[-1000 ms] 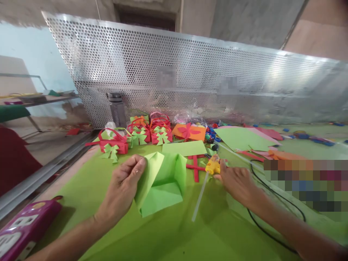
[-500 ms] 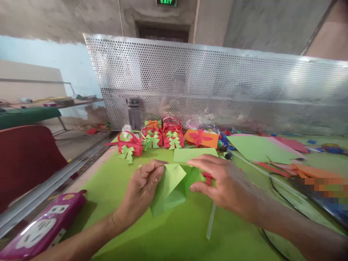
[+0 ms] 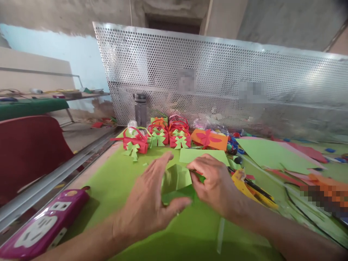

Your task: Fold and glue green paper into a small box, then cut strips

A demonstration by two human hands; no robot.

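Green folded paper (image 3: 176, 178) lies between your spread left hand (image 3: 152, 195) and your right hand (image 3: 213, 181), which pinches its edge. Beyond your hands stand red paper baskets (image 3: 179, 139).

A craft workspace with rough concrete walls (image 3: 65, 18), colored paper (image 3: 277, 154) and paper baskets (image 3: 179, 140).

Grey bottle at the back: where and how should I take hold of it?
Best grip is probably around the upper body of the grey bottle, just below its lid, coming down from above. It stands upright, rising above the red basket in front, with the perforated panel behind.
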